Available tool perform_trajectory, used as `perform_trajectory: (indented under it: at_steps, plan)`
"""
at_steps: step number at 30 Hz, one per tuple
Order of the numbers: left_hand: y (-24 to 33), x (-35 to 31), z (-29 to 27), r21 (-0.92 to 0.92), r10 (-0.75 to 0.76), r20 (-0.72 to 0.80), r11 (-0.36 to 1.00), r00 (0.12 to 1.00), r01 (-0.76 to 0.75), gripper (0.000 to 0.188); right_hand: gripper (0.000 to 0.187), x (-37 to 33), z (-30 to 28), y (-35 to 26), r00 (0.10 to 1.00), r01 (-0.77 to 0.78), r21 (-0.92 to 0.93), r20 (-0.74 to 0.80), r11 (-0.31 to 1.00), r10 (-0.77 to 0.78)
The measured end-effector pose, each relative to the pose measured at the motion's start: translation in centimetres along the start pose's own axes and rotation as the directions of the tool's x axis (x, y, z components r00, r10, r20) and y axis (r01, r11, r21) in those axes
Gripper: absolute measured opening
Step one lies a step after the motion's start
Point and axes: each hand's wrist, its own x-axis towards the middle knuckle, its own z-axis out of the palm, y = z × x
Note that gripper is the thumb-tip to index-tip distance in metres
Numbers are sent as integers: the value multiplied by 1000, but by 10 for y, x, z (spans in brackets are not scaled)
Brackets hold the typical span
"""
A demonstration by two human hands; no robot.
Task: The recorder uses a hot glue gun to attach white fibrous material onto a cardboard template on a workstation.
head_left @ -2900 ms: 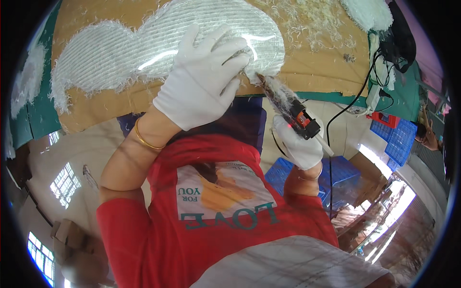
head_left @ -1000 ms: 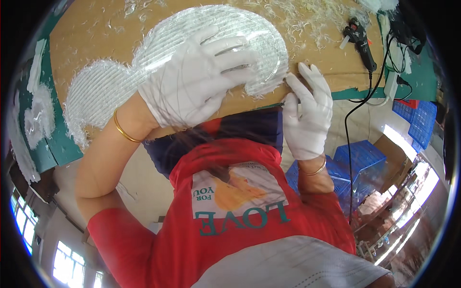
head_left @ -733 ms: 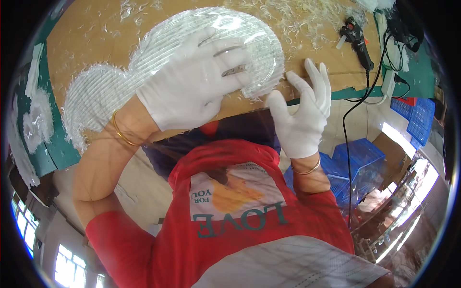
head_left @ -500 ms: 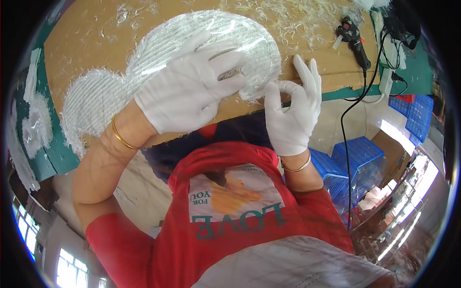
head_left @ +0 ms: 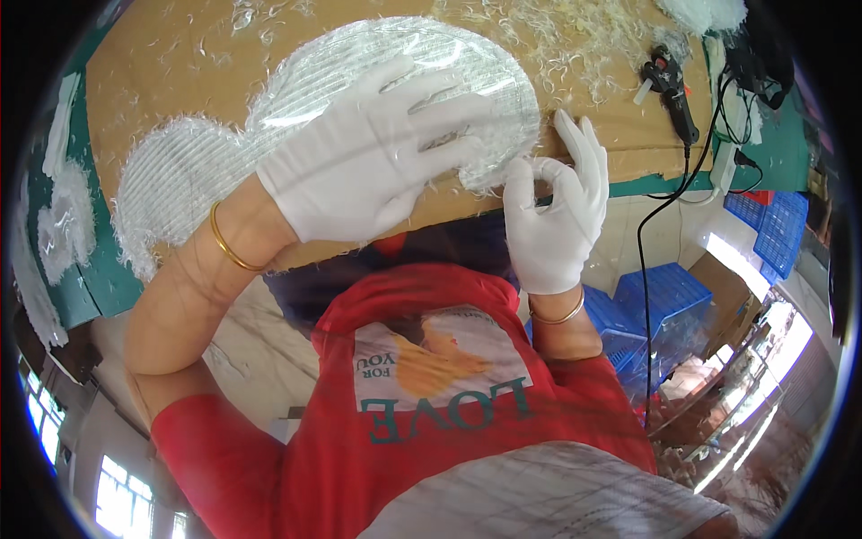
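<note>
A silvery-white ribbed piece [head_left: 182,166] with a frayed, fringed outline and rounded lobes lies on brown cardboard. My left hand [head_left: 368,157], in a white glove, rests flat on its larger lobe with fingers spread, covering part of it. At the right rim of that lobe is my right hand [head_left: 557,211], also white-gloved. Its thumb and index finger are pinched together at the frayed edge, while the other fingers point up and away. What sits between those fingertips, perhaps fringe, is too small to make out.
The cardboard [head_left: 171,54] covers a green table [head_left: 117,283], with loose white fibres scattered on it. A black glue gun [head_left: 672,94] lies at the far right, its cord [head_left: 643,242] hanging past the table edge. Blue crates [head_left: 660,296] stand below on the right.
My left hand has slid a little to the right over the ribbed piece. The right hand has shifted slightly right and its pinch stays closed at the edge.
</note>
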Motion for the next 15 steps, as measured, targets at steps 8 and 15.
perform_trajectory:
  at_steps: [8, 15]
  plan:
    - [4, 2, -5, 92, -17, 66, 996, 998, 11, 51, 10, 12, -6, -16, 998, 42, -57, -52, 997, -45]
    - [-2, 8, -8, 11, 9, 79, 1000, 997, -10, 47, 19, 16, -14, -27, 953, 175, -15, 255, 984, -166]
